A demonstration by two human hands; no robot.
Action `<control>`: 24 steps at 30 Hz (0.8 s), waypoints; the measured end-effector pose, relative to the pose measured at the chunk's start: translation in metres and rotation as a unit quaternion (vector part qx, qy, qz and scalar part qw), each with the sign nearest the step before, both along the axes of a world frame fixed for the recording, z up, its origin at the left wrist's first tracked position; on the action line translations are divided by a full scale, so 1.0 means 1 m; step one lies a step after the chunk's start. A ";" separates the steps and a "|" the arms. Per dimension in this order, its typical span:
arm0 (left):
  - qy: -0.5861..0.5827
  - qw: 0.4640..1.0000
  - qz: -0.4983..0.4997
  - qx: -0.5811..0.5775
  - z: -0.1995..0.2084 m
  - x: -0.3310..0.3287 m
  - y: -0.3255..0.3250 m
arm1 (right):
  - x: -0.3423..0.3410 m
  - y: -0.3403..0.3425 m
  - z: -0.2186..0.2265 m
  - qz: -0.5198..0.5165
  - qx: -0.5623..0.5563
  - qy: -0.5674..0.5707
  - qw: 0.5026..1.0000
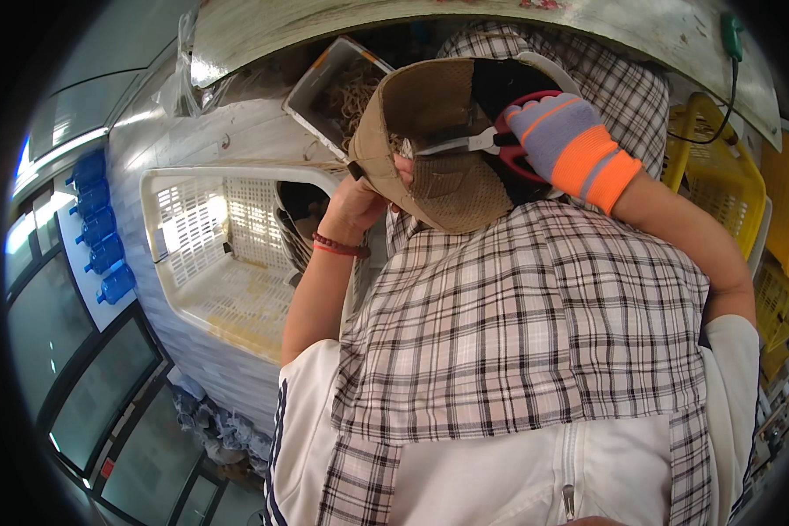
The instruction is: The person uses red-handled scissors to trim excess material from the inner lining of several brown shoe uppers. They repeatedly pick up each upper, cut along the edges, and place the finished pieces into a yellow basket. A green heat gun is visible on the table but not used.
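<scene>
A tan and black cap (461, 197) is held over my lap, its hollow inside facing up. My left hand (365, 202), bare with a beaded bracelet at the wrist, grips the cap's left edge, fingertips reaching inside. My right hand (559, 136) wears a grey and orange glove and is closed round the red handles of a pair of scissors (478, 142). The metal blades point left into the cap, close to my left fingertips. What lies between the blade tips is too small to make out.
Beyond the cap stands a box (324, 92) of tan scraps. A white perforated basket (203, 302) holding a dark cap is at left; a yellow crate (745, 188) is at right. The tabletop (394, 22) spans the far side, with a cord (729, 110) hanging at right.
</scene>
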State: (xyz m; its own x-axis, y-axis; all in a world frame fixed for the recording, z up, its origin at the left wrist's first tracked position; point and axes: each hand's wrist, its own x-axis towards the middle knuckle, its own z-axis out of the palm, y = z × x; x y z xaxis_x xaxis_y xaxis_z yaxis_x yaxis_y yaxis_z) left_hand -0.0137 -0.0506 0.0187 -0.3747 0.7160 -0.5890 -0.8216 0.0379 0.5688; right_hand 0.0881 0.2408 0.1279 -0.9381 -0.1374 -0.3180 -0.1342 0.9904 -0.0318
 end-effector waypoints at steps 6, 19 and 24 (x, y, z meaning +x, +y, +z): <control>0.021 1.000 0.010 0.003 0.004 0.006 0.001 | 0.016 0.026 0.006 -0.003 -0.047 0.001 0.999; 0.058 0.998 -0.002 -0.029 0.030 0.006 0.004 | 0.010 0.020 0.019 0.039 0.012 -0.047 0.998; 0.055 0.998 -0.010 -0.033 0.029 0.004 0.003 | 0.007 0.018 0.018 0.045 0.018 -0.050 0.998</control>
State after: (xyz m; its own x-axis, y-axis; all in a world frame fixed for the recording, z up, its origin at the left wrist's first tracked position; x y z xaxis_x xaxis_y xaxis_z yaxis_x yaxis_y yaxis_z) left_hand -0.0095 -0.0471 0.0479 -0.4259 0.6843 -0.5919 -0.7533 0.0941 0.6509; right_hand 0.0953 0.2592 0.1457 -0.8856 -0.2076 -0.4154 -0.2215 0.9750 -0.0151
